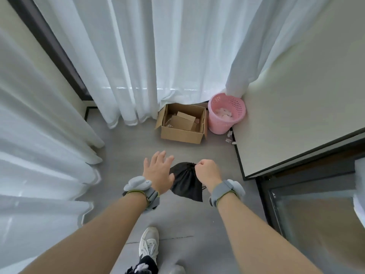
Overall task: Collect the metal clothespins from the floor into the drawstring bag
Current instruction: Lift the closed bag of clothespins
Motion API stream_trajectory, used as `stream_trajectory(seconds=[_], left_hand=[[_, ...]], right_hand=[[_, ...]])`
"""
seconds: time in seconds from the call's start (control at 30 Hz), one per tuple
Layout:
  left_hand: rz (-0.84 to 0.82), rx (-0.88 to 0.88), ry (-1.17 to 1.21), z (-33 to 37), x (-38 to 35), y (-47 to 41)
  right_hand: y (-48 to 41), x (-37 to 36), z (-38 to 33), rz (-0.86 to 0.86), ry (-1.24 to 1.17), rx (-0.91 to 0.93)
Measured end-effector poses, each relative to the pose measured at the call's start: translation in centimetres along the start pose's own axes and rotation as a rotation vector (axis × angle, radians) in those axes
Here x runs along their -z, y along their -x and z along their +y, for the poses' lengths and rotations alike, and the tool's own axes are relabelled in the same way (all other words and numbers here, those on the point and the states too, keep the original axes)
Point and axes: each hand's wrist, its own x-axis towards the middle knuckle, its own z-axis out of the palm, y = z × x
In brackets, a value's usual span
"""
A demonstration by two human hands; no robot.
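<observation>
A black drawstring bag (186, 181) hangs in the air in front of me, above the grey floor. My right hand (207, 172) is closed in a fist on the bag's gathered top at its right side. My left hand (159, 171) is open with fingers spread, just left of the bag and touching or nearly touching its edge. Both wrists wear grey bands. No metal clothespins show on the visible floor.
An open cardboard box (182, 133) with smaller boxes inside stands ahead by the white curtains (138, 56). A pink perforated waste basket (227, 113) sits to its right, against a pale cabinet (296, 115). Small white scraps (230, 138) lie by the basket. My white shoe (148, 244) is below.
</observation>
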Motion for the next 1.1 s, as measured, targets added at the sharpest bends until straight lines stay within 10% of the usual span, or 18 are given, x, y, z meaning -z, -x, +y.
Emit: stream_trajectory(seconds=[0.5, 1.1], left_hand=[[-0.049, 0.574, -0.055, -6.4, 4.6, 35.4], [-0.042, 1.113, 0.255, -14.3, -7.8, 84.2]], right_hand=[[25.8, -4.4, -1.8, -0.21, 0.188, 0.549], [63.1, -28.7, 8.6, -0.762, 0.426, 0.61]])
